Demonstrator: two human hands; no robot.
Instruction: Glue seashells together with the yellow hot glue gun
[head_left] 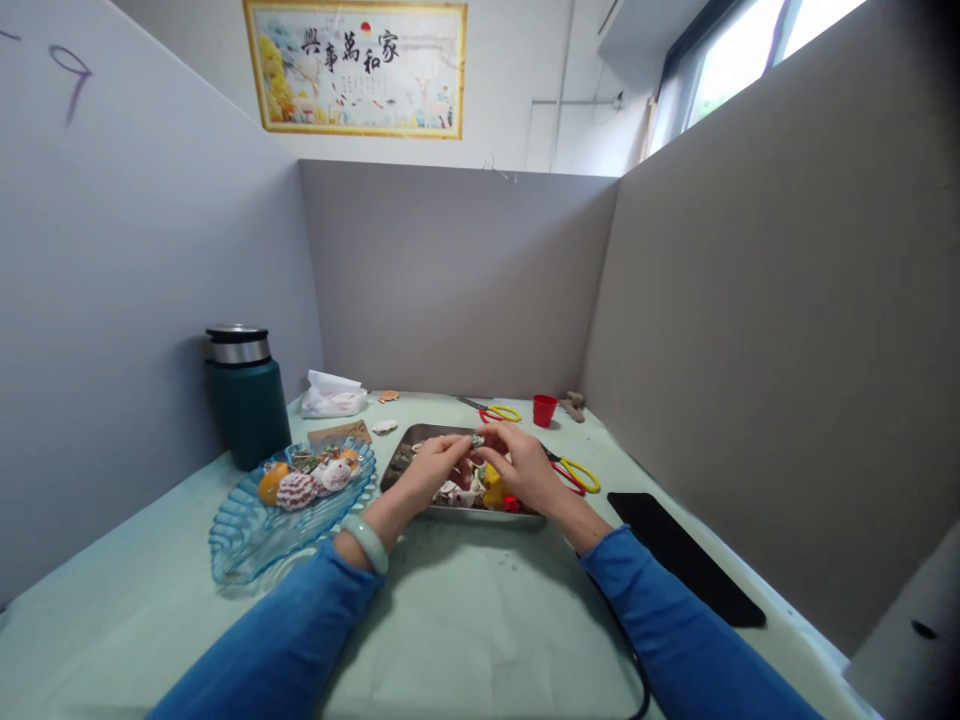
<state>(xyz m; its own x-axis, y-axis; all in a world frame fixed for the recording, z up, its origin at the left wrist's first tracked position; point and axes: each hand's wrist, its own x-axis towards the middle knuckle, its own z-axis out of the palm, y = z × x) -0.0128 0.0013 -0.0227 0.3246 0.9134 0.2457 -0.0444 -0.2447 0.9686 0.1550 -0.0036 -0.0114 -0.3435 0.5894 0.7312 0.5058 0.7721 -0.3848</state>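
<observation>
Head view: both bare hands meet over a metal tray on the bench, which is covered in pale green. The left hand and the right hand have their fingertips drawn together on a small greyish-green piece, pinched between them above the tray; it is too small to identify. Under the hands, the tray holds a jumble of pale bits, with yellow pieces and a red piece near its right end. A pale green bangle circles the left wrist, and both arms wear blue sleeves.

Left of the tray sits a scalloped blue glass dish bearing a striped seashell, a paler seashell and orange pieces. Behind the dish lies a flat brown card, and a dark teal flask stands upright beside the left partition. Farther back are a tissue pack, a small white piece and a small orange piece.

Scissors with red and yellow handles lie behind the tray; a second pair with similar handles rests by its right end. A red cup stands near the back, and a flat black slab lies right of the right forearm.
</observation>
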